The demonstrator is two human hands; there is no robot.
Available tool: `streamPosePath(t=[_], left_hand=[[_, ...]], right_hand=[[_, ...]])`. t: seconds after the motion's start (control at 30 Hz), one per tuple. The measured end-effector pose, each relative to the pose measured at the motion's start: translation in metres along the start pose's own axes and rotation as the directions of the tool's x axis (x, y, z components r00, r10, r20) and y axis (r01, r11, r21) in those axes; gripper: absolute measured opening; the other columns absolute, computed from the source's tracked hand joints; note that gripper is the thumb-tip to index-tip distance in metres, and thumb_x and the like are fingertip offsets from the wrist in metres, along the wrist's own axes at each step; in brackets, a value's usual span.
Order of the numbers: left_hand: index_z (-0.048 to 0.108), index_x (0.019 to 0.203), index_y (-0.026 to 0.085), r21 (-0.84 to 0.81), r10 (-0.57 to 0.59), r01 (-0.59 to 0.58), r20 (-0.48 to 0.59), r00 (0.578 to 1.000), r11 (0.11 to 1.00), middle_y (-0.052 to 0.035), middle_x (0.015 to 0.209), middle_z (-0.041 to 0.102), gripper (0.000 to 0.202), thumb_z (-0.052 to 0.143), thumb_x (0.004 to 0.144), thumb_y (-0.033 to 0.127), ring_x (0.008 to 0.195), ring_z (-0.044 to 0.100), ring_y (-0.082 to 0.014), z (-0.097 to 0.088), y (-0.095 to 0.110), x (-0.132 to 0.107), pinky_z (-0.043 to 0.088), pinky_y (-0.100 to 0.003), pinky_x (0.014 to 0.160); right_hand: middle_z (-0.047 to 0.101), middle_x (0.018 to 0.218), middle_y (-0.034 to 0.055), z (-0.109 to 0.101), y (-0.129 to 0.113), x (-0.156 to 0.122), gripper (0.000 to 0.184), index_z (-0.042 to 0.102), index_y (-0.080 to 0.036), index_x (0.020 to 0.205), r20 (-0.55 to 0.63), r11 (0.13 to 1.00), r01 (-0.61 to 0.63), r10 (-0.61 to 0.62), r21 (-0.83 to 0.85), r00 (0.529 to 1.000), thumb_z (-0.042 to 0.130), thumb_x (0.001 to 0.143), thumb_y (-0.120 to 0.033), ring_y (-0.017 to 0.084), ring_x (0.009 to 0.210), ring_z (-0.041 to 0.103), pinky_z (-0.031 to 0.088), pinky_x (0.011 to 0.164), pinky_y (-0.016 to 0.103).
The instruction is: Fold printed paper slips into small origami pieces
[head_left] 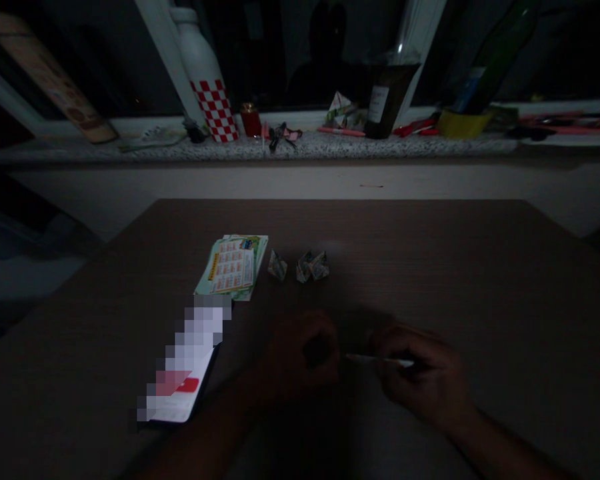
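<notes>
My right hand [423, 373] pinches a thin, pale strip-like piece of folded paper [363, 358], seen nearly edge-on. Just left of it is my left hand [305, 350], its fingers curled round into a ring; in the dim light I cannot make out whether anything is in them. A gap separates this hand from the paper's left tip. Beyond the hands, small folded paper pieces [277, 265] stand on the table, two of them close together [313, 267]. To their left lies a stack of printed paper slips [233, 267].
A lit phone [180, 373], partly pixelated, lies beside my left forearm on the dark wooden table [405, 247]. Along the granite sill [310, 148] stand a red-checked white bottle [213, 100], a dark plant pot [383, 100], a green bottle [490, 60] and pens.
</notes>
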State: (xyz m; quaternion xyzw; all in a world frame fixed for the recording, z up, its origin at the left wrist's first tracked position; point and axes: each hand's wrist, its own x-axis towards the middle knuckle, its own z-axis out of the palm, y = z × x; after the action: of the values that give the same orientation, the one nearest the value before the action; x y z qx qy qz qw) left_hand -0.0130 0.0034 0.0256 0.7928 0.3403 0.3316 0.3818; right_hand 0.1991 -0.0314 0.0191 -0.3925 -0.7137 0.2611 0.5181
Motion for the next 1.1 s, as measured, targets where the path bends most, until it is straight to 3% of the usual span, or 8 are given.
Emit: streamPosePath(t=[0.17, 0.3, 0.43, 0.53, 0.73, 0.9, 1.1], left_hand=[[0.064, 0.092, 0.015, -0.101, -0.051, 0.05, -0.008, 0.999, 0.994, -0.003, 0.082, 0.063, 0.017, 0.067, 0.077, 0.024, 0.074, 0.057, -0.0141, 0.009, 0.007, 0.001, 0.043, -0.025, 0.066], [0.068, 0.084, 0.015, -0.177, -0.049, 0.04, -0.048, 0.998, 0.983, -0.0039, 0.081, 0.067, 0.01, 0.06, 0.085, 0.02, 0.077, 0.062, -0.0136, 0.011, 0.005, 0.002, 0.045, -0.024, 0.071], [0.068, 0.079, 0.015, -0.193, -0.139, 0.122, -0.079, 0.987, 0.974, -0.0025, 0.077, 0.067, 0.009, 0.062, 0.083, 0.019, 0.073, 0.061, -0.0124, 0.015, 0.008, 0.004, 0.045, -0.022, 0.068], [0.068, 0.076, 0.014, -0.206, -0.191, 0.179, -0.042, 0.981, 0.962, -0.0023, 0.074, 0.066, 0.011, 0.062, 0.083, 0.02, 0.07, 0.061, -0.012, 0.019, 0.01, 0.004, 0.044, -0.021, 0.066], [0.066, 0.078, 0.013, -0.248, -0.203, 0.191, -0.026, 0.979, 0.95, -0.0039, 0.074, 0.064, 0.015, 0.059, 0.084, 0.025, 0.07, 0.059, -0.0137, 0.023, 0.003, 0.001, 0.043, -0.024, 0.064], [0.062, 0.071, 0.013, -0.282, -0.211, 0.2, -0.01, 0.977, 0.938, -0.0013, 0.068, 0.059, 0.012, 0.061, 0.079, 0.022, 0.063, 0.053, -0.0116, 0.025, 0.003, 0.002, 0.039, -0.022, 0.059], [0.059, 0.066, 0.013, -0.327, -0.273, 0.293, 0.107, 0.956, 0.899, 0.0012, 0.064, 0.053, 0.006, 0.06, 0.072, 0.017, 0.06, 0.047, -0.0107, 0.028, 0.004, 0.003, 0.035, -0.022, 0.056]], right_hand=[[0.063, 0.063, 0.002, 0.005, 0.003, 0.0, 0.011, 0.059, -0.02, 0.069, -0.01, 0.996, -0.083, 0.084, 0.034, 0.996, 0.06, 0.076, -0.011, 0.015, 0.058, 0.06, 0.046, 0.051, 0.025], [0.061, 0.061, 0.0012, 0.007, 0.008, -0.002, 0.01, 0.058, -0.019, 0.069, 0.035, 0.985, -0.164, 0.163, 0.048, 0.986, 0.06, 0.078, -0.015, 0.013, 0.053, 0.056, 0.043, 0.048, 0.023], [0.06, 0.06, 0.001, 0.011, 0.013, -0.004, 0.008, 0.061, -0.017, 0.07, 0.191, 0.975, -0.219, 0.222, -0.035, 0.956, 0.059, 0.078, -0.015, 0.013, 0.053, 0.053, 0.041, 0.048, 0.023], [0.059, 0.059, 0.0008, 0.013, 0.014, -0.005, 0.014, 0.061, -0.017, 0.068, 0.276, 0.981, -0.183, 0.193, -0.06, 0.942, 0.057, 0.081, -0.016, 0.013, 0.054, 0.052, 0.039, 0.05, 0.024], [0.054, 0.058, -0.0003, 0.01, 0.009, -0.003, 0.022, 0.058, -0.017, 0.067, 0.3, 0.984, -0.178, 0.175, -0.017, 0.938, 0.052, 0.089, -0.021, 0.012, 0.053, 0.048, 0.036, 0.05, 0.024], [0.043, 0.054, -0.0033, 0.011, 0.007, -0.001, 0.032, 0.046, -0.019, 0.059, 0.37, 0.992, -0.127, 0.127, -0.025, 0.92, 0.046, 0.091, -0.021, 0.01, 0.049, 0.041, 0.031, 0.049, 0.024], [0.036, 0.054, -0.005, 0.011, 0.006, -0.002, 0.031, 0.036, -0.021, 0.06, 0.426, 0.995, -0.098, 0.098, -0.021, 0.9, 0.042, 0.09, -0.02, 0.009, 0.048, 0.038, 0.028, 0.048, 0.024]])
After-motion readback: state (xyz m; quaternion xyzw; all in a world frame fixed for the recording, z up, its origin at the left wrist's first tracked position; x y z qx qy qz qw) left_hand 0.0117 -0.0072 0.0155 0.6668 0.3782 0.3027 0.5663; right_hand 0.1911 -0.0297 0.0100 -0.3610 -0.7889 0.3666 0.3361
